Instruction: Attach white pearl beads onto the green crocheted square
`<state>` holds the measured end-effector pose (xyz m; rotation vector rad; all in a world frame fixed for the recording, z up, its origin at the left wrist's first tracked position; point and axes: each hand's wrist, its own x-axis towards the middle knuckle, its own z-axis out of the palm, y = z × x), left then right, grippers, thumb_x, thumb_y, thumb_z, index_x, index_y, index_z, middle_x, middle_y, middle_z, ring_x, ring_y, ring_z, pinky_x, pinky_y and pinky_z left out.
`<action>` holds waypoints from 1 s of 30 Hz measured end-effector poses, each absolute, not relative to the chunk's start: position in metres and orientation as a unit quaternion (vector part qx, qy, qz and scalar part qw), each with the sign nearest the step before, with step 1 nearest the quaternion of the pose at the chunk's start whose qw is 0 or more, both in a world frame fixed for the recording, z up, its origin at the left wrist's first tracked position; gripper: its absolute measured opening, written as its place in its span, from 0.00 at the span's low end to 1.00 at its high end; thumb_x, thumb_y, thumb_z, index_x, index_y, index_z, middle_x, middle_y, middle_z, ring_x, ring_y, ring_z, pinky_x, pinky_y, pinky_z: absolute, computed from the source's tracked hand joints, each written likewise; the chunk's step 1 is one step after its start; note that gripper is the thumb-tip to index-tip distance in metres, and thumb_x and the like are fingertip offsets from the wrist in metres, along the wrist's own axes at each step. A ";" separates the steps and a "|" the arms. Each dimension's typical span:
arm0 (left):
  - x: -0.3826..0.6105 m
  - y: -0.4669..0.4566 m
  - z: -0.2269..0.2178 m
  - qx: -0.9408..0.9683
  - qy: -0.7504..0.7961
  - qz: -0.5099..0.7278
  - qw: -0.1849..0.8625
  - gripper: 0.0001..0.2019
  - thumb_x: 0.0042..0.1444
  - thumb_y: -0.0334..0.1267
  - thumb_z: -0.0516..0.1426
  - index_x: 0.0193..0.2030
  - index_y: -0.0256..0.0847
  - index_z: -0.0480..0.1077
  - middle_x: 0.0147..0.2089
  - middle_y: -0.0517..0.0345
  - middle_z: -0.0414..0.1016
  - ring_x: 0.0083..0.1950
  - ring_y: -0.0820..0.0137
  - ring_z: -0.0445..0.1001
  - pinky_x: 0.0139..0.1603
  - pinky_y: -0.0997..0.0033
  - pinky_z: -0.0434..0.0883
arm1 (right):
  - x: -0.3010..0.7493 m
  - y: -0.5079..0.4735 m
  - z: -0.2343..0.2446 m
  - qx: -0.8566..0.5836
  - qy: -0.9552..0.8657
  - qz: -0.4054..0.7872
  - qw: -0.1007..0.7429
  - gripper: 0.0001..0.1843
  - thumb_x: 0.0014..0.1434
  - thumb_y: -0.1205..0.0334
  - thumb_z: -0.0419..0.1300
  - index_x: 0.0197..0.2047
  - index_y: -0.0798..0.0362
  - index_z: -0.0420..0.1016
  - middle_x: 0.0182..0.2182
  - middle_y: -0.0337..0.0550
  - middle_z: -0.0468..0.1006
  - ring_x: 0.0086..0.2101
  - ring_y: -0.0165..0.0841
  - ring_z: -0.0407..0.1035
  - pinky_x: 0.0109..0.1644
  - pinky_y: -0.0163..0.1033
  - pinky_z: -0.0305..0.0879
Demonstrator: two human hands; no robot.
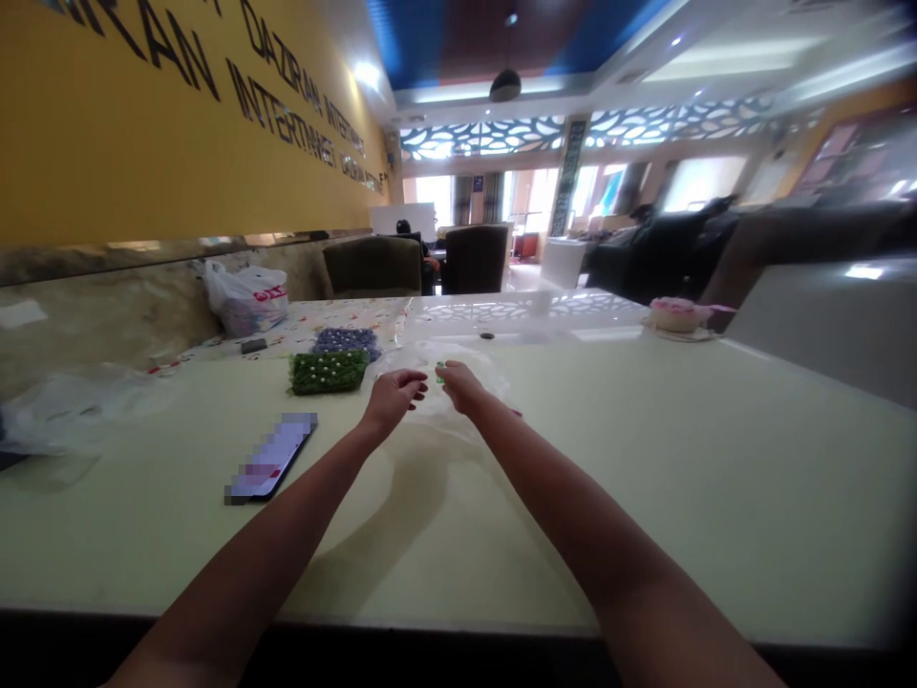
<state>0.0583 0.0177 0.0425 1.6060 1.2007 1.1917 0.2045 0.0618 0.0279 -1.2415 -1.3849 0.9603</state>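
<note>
Both my arms reach forward over a pale yellow table [645,459]. My left hand [391,397] and my right hand [462,385] meet over a clear plastic bag [458,368] lying on the table. Fingers of both hands are curled and pinch at the bag; a small green thing [439,366] shows between the fingertips, too small to name. Just left of my hands lies a green beaded pad [328,371], with a purple beaded pad [348,340] behind it.
A phone [272,459] lies face up at the left. A white shopping bag [245,298] stands by the marble wall, more clear plastic [64,406] at far left. A pink flower-like piece [677,313] sits at the back right. Chairs and a seated person are beyond.
</note>
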 end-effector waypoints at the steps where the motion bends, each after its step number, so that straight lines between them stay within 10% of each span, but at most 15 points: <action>1: 0.055 0.010 0.045 0.639 0.464 0.476 0.387 0.13 0.53 0.37 0.57 0.43 0.38 0.77 0.34 0.52 0.78 0.30 0.68 0.74 0.30 0.71 0.68 | 0.205 0.059 0.029 -0.527 -0.588 0.377 0.484 0.14 0.65 0.55 0.57 0.48 0.57 0.71 0.42 0.45 0.74 0.38 0.32 0.71 0.42 0.42 0.71; 6: 0.024 -0.001 0.051 0.694 0.454 0.541 0.142 0.18 0.57 0.44 0.57 0.53 0.46 0.74 0.43 0.52 0.74 0.44 0.64 0.72 0.51 0.65 0.68 | 0.229 0.016 0.030 -0.565 -0.680 0.263 0.387 0.15 0.58 0.53 0.62 0.30 0.57 0.75 0.31 0.46 0.75 0.41 0.43 0.69 0.48 0.46 0.62; 11: 0.004 0.026 0.032 0.720 0.531 0.446 0.029 0.46 0.37 0.49 0.71 0.65 0.47 0.62 0.68 0.45 0.52 0.70 0.46 0.47 0.69 0.48 0.46 | 0.261 -0.034 0.005 -0.584 -0.787 0.067 0.189 0.33 0.44 0.49 0.71 0.54 0.50 0.74 0.60 0.57 0.66 0.60 0.55 0.55 0.59 0.56 0.52; 16: 0.009 0.037 0.015 0.755 0.503 0.398 0.137 0.06 0.57 0.35 0.57 0.36 0.40 0.75 0.52 0.48 0.71 0.59 0.59 0.66 0.63 0.59 0.59 | 0.272 -0.038 -0.007 -0.638 -0.758 -0.127 0.039 0.13 0.58 0.69 0.57 0.45 0.54 0.78 0.62 0.60 0.63 0.64 0.56 0.50 0.60 0.60 0.49; 22: 0.043 0.021 0.017 0.741 0.482 0.428 0.186 0.13 0.63 0.40 0.51 0.49 0.40 0.71 0.48 0.48 0.72 0.51 0.64 0.72 0.55 0.63 0.68 | 0.259 -0.014 0.027 -0.670 -0.686 -0.001 0.284 0.13 0.62 0.66 0.47 0.37 0.55 0.72 0.37 0.53 0.75 0.35 0.41 0.69 0.36 0.43 0.60; 27: 0.065 0.013 0.014 0.801 0.436 0.343 0.228 0.60 0.35 0.54 0.71 0.73 0.51 0.44 0.74 0.39 0.37 0.72 0.43 0.47 0.63 0.44 0.61 | 0.239 -0.009 0.039 -0.572 -0.651 0.150 0.475 0.11 0.60 0.59 0.49 0.33 0.52 0.70 0.30 0.43 0.75 0.31 0.36 0.66 0.37 0.39 0.60; 30: 0.073 0.018 0.011 0.794 0.453 0.339 0.222 0.55 0.43 0.48 0.69 0.73 0.54 0.41 0.73 0.40 0.41 0.69 0.41 0.54 0.60 0.40 0.63 | 0.226 -0.022 0.037 -0.500 -0.659 0.242 0.507 0.11 0.59 0.60 0.50 0.35 0.53 0.72 0.33 0.43 0.77 0.34 0.36 0.68 0.38 0.40 0.63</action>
